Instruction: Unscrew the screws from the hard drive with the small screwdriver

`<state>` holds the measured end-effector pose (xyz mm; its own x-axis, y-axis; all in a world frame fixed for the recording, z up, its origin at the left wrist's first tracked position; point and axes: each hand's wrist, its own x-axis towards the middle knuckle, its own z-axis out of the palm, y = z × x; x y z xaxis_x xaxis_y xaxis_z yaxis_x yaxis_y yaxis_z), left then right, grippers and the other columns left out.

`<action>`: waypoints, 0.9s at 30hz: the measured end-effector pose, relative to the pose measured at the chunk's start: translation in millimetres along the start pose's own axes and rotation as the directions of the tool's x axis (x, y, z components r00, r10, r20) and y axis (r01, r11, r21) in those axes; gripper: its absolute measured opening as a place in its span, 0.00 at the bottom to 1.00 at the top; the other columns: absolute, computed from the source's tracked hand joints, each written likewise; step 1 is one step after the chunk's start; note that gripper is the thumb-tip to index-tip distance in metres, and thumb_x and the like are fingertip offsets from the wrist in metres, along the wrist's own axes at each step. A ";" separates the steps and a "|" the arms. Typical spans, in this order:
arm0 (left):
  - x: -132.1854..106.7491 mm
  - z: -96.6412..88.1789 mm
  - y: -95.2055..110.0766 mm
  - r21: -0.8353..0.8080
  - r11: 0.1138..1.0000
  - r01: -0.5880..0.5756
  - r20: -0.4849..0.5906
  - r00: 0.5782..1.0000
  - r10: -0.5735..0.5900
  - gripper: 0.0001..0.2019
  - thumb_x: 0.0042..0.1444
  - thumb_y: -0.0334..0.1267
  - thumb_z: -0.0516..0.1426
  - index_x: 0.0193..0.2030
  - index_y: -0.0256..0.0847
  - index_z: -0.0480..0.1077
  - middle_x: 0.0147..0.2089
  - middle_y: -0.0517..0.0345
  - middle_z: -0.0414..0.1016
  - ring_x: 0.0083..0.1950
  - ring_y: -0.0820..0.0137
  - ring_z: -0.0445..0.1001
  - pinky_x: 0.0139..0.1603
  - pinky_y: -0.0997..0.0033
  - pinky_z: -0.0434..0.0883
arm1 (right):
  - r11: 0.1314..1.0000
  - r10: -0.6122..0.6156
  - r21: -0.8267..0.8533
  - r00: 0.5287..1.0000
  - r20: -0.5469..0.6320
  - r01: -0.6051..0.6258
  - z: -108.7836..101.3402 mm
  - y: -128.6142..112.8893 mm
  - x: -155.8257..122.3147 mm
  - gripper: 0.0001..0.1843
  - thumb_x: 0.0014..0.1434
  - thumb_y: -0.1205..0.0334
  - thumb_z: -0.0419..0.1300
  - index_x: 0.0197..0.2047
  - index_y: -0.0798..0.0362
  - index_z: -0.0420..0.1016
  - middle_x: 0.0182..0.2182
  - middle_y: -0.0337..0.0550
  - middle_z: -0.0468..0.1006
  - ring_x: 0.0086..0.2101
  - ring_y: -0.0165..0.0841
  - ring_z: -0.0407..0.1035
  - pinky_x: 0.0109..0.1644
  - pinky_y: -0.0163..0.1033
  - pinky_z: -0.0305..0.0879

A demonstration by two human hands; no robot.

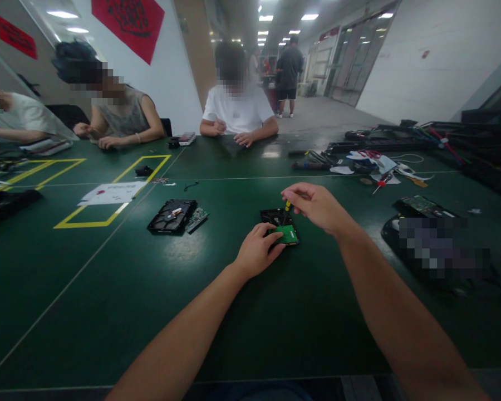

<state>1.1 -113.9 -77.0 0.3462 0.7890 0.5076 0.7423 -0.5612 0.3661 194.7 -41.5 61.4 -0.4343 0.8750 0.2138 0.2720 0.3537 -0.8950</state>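
A small black hard drive [275, 216] with a green circuit board [289, 234] lies on the green table [158, 301] in front of me. My left hand [256, 250] rests on its near edge, fingers curled against the green board, holding it in place. My right hand [315, 205] hovers just above the drive, fingers pinched round a small yellow-handled screwdriver [288, 205] that points down at the drive.
A second opened hard drive [172, 215] with a loose circuit board [197, 219] lies to the left. A white sheet [111, 193] sits inside yellow tape lines. Tools, cables and red-handled scissors [369, 155] crowd the right side. Three people sit across the table; another stands in the corridor.
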 end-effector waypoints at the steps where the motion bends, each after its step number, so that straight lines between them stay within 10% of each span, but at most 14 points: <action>1: 0.1 0.0 -0.2 -0.003 1.000 0.001 -0.002 1.000 -0.001 0.17 0.71 0.46 0.59 0.61 0.44 0.77 0.61 0.45 0.73 0.65 0.53 0.72 0.65 0.47 0.76 | 1.000 0.013 0.004 1.000 -0.019 -0.013 0.2 0.0 -0.1 0.11 0.66 0.53 0.66 0.45 0.51 0.80 0.39 0.45 0.84 0.26 0.28 0.69 0.26 0.34 0.62; 27: -0.8 2.7 -2.5 -0.025 1.000 0.015 -0.009 1.000 -0.015 0.17 0.70 0.45 0.61 0.62 0.45 0.76 0.63 0.45 0.73 0.66 0.53 0.72 0.65 0.45 0.75 | 0.999 0.001 0.033 0.998 -0.063 0.001 0.8 4.7 2.4 0.07 0.68 0.62 0.62 0.47 0.51 0.80 0.33 0.41 0.81 0.27 0.30 0.73 0.32 0.35 0.70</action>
<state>0.5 -112.5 -80.4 0.3294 0.7952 0.5091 0.7327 -0.5553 0.3933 194.3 -37.9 57.4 -0.3793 0.8944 0.2372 0.2432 0.3437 -0.9070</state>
